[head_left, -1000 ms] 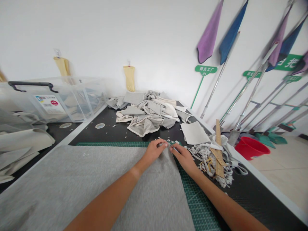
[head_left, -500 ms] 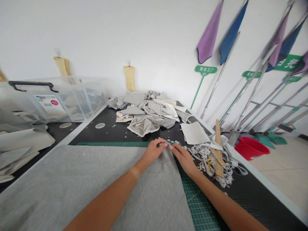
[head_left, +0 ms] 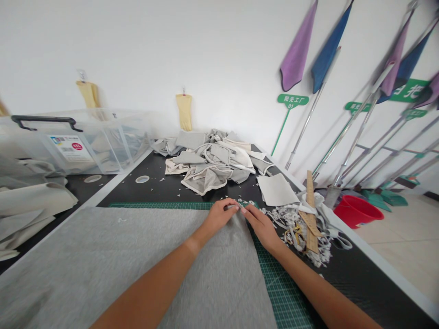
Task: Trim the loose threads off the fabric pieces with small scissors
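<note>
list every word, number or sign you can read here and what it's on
"阳光工厂 01": small green sign on the wall
"45L": label on the clear box; its smaller print is unreadable
"把": large green sign, with the character before it partly covered
Too blurred to read in full: two other small green signs
Too small: any wooden ruler markings

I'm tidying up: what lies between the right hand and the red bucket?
In the head view, between the right hand and the red bucket lie shredded grey scraps with a long tan ruler on top, then the table's pale edge.
</note>
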A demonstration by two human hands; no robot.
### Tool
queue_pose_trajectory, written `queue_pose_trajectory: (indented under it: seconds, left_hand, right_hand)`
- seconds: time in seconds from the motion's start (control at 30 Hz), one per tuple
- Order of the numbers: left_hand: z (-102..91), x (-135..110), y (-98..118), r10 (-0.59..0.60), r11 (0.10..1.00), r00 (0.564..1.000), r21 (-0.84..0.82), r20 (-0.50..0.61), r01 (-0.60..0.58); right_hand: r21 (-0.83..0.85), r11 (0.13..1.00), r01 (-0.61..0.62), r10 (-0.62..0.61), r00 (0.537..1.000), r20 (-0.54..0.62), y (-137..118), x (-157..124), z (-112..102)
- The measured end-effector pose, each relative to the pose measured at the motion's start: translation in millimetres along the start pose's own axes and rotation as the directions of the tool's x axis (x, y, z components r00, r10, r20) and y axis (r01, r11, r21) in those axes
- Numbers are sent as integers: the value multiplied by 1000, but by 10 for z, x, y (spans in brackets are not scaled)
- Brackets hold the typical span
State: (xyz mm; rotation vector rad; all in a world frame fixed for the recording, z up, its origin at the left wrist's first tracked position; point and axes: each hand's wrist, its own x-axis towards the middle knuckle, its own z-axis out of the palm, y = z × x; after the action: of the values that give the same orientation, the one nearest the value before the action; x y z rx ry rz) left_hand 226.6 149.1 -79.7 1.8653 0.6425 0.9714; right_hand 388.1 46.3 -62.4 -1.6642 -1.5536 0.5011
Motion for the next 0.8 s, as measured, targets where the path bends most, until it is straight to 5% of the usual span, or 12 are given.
queue_pose_trajectory:
  seconds: [0.8]
  left_hand:
    - [6, 4, -22, -6, 1000, 1000, 11, 5, 6]
  right_hand:
    - [-2, 1000, 6, -6, 1000, 8, -35, -23, -3]
